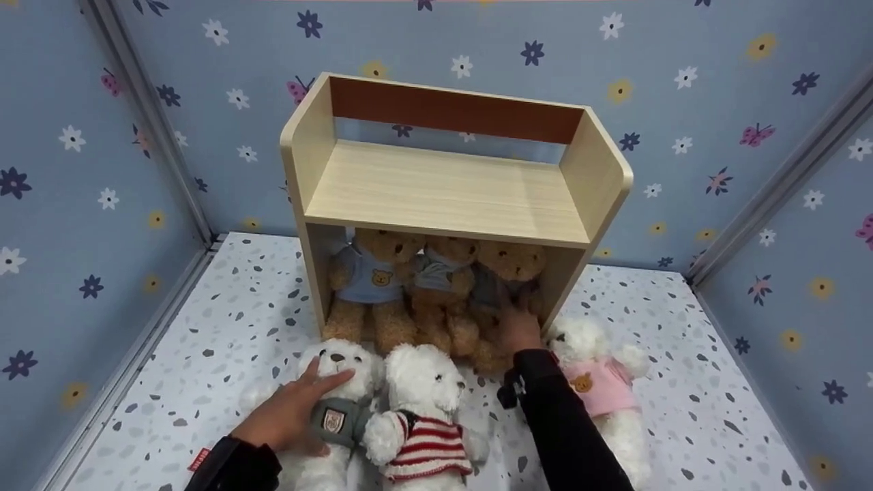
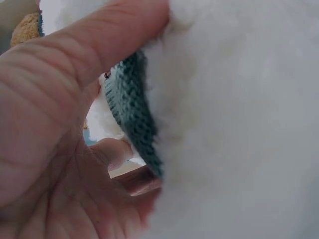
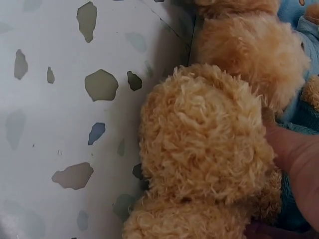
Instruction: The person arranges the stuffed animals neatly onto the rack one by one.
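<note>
Speckled floor [image 1: 225, 320], flowered blue walls [image 1: 82, 170]. Shelf [image 1: 443, 191] at 12 o'clock holds 3 brown bears. Left hand [image 1: 290, 412] grips grey-vested bear [image 1: 337, 409] at 7 o'clock; right hand [image 1: 520, 329] grips right brown bear [image 1: 508, 269].

Left hand [image 1: 290, 414] low and near, fingers [image 1: 334, 380] spread, thumb curled under. Right hand [image 1: 520, 329] stretched forward, black-sleeved arm extended, fingers pressing ahead.
</note>
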A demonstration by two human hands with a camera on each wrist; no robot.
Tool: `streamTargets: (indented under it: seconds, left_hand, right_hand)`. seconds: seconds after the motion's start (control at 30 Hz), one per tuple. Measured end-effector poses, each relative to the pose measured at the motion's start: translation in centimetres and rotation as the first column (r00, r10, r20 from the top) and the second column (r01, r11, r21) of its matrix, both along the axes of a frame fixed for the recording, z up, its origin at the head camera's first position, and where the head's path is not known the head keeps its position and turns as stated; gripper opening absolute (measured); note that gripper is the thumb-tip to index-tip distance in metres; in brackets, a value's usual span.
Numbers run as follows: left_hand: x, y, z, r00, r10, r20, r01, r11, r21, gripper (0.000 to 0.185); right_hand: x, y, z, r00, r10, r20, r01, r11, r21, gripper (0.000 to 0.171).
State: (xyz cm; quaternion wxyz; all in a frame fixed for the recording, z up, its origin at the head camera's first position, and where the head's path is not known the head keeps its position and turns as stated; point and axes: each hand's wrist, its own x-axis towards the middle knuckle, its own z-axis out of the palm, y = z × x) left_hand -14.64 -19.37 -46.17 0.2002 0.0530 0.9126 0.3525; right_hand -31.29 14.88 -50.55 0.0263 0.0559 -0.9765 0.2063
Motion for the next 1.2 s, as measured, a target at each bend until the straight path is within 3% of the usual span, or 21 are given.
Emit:
streamTargets:
  seconds: [0.3, 0.53, 0.63, 0.9, 1.2]
  left_hand:
    - [0.0, 0.0, 0.1, 1.0, 0.008, -0.016, -0.008, 1.0, -0.01, 0.105]
    - [0.0, 0.0, 0.1, 1.0, 0.005, -0.024, -0.005, 1.0, 0.0, 0.105]
    - [0.1, 0.0, 0.1, 1.0, 0.008, -0.03, -0.008, 1.0, -0.001, 0.105]
    - [0.0, -0.3, 0.1, 1.0, 0.02, -0.005, -0.02, 1.0, 0.0, 0.106]
    - [0.1, -0.3, -0.1, 1.0, 0.029, -0.013, -0.028, 0.999, 0.029, 0.105]
  right_hand:
    - [-0.4, -0.1, -0.7, 0.997, 0.019, -0.077, -0.018, 1.0, 0.011, 0.08]
    - [-0.9, -0.1, -0.1, 1.0, 0.008, -0.026, -0.005, 0.992, 0.124, 0.072]
    - [-1.1, -0.3, 0.1, 1.0, 0.0, -0.029, 0.003, 0.994, 0.113, 0.067]
    - [-1.8, -0.8, -0.9, 0.974, 0.031, -0.224, -0.025, 0.999, 0.03, 0.079]
    - [-2.2, -1.0, -1.3, 0.961, 0.007, -0.278, 0.001, 1.0, 0.027, 0.079]
